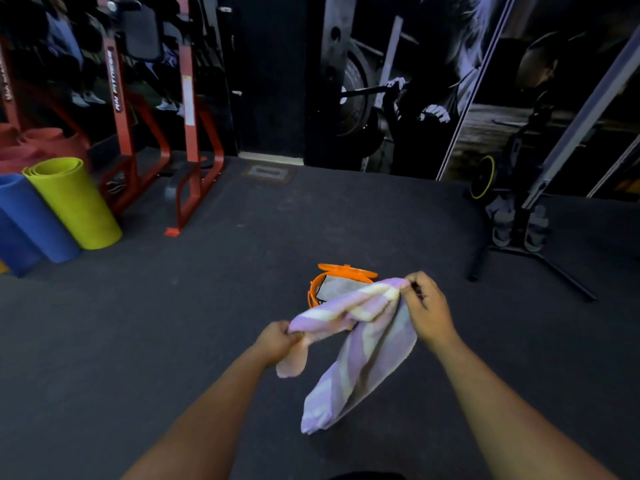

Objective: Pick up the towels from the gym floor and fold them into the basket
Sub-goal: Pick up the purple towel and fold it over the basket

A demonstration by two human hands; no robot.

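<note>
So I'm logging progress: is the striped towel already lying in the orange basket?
No, both the left hand and right hand hold the striped towel up above the orange basket.

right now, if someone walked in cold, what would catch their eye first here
First the striped lilac towel, held up low in the middle of the view: the left hand grips one end and the right hand pinches the other. Just behind it an orange basket sits on the dark gym floor with something grey inside. At far left, a yellow mat and a blue mat stand rolled by the red frame.
</note>
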